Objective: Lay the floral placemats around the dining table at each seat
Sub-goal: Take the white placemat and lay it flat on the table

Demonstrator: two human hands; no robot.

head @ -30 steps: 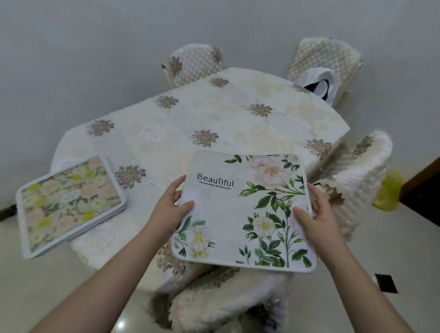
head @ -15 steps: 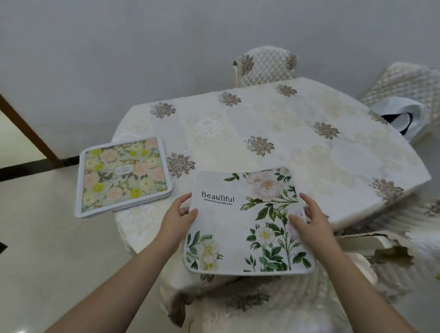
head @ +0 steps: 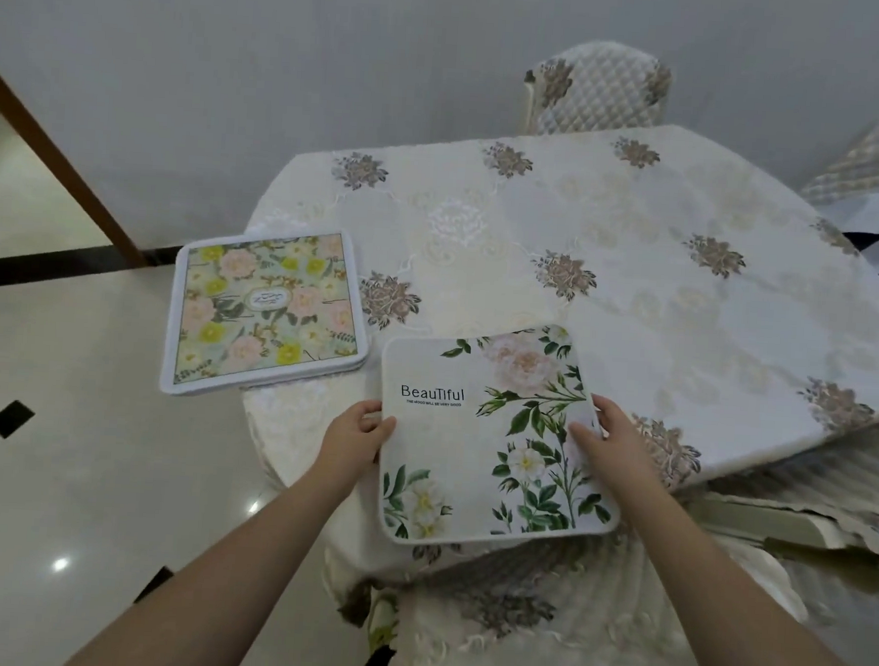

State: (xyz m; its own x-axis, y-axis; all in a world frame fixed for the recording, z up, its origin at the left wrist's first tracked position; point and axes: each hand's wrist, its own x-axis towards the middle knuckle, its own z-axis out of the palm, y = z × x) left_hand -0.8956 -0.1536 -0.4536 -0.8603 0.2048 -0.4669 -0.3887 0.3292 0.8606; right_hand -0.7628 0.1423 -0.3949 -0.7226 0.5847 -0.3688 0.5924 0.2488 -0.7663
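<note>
Gripping the white placemat (head: pixel 492 439) by its side edges, my left hand (head: pixel 351 438) and right hand (head: pixel 613 441) hold it at the tabletop's (head: pixel 636 273) near edge, fingers grasping, pastel placemat (head: pixel 266 309) overhanging the left corner.

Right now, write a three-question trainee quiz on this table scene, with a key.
1. True or false: the left hand and right hand grip opposite edges of the Beautiful placemat.
2. Where does the pastel placemat lie? A) on a chair B) at the table's left end, overhanging its edge C) on the floor
3. Fill in: the nearest corner of the Beautiful placemat juts past the table's ___ edge.

Key: 1 true; 2 B; 3 near
</note>
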